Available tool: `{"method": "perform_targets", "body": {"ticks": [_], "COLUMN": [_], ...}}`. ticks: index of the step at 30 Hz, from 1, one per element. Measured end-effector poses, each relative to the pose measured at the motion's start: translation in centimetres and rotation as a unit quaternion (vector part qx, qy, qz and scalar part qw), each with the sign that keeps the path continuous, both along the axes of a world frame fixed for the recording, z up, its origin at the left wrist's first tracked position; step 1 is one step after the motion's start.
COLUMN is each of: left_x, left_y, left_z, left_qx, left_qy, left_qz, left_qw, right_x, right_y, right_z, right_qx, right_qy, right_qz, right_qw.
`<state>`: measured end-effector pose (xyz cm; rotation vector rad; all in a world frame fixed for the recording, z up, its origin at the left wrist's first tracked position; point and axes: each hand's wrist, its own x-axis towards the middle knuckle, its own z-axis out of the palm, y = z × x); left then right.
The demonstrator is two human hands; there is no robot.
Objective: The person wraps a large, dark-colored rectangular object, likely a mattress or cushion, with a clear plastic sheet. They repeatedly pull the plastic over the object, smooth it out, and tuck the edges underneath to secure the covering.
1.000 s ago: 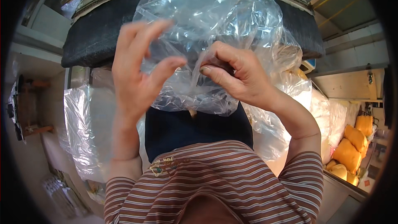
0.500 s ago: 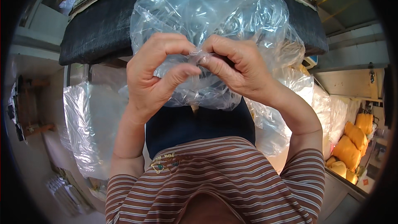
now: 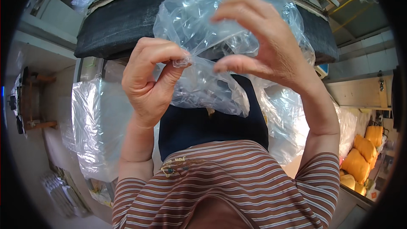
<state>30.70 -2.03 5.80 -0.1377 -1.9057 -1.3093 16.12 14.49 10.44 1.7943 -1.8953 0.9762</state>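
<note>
A large clear plastic bag (image 3: pixel 186 17) lies crumpled over my lap and against a dark padded edge. My left hand (image 3: pixel 150 74) pinches a gathered bit of the bag between thumb and fingertips. To its right, my right hand (image 3: pixel 271 42) is open, with thumb and fingers spread wide and fingertips smeared by motion. It hovers over the bag and grips nothing. Below my left hand a loose flap of the plastic (image 3: pixel 216 89) hangs down over my dark trousers. What the bag holds, if anything, cannot be made out.
The black padded edge (image 3: pixel 118 25) runs across the far side. On the left stands a stack wrapped in shiny clear plastic (image 3: pixel 87 123). More clear plastic (image 3: pixel 284 118) lies at my right. Orange bundles (image 3: pixel 356 161) sit at the far right, near a pale wooden box (image 3: pixel 360 91).
My right hand has let go of the bag's gathered part and opened, moving right and up. My left hand has closed on that part. The bag has shifted right.
</note>
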Motion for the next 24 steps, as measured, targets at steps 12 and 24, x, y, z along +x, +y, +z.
{"method": "perform_targets", "body": {"ticks": [12,24], "left_x": [6.9,2.3], "left_y": [-10.6,-32.6], "left_z": [3.8,-0.5], "left_qx": [0.177,-0.099], "left_qy": [0.192,0.073], "left_qz": [-0.073,0.255], "left_qw": [0.963,0.959], "right_x": [0.8,-1.4], "right_y": [2.8,48.7], "right_z": [-2.9,-25.9], "right_qx": [0.277,0.760], "right_qy": [-0.161,-0.172], "right_qz": [0.004,-0.318], "right_qw": [0.947,0.541]}}
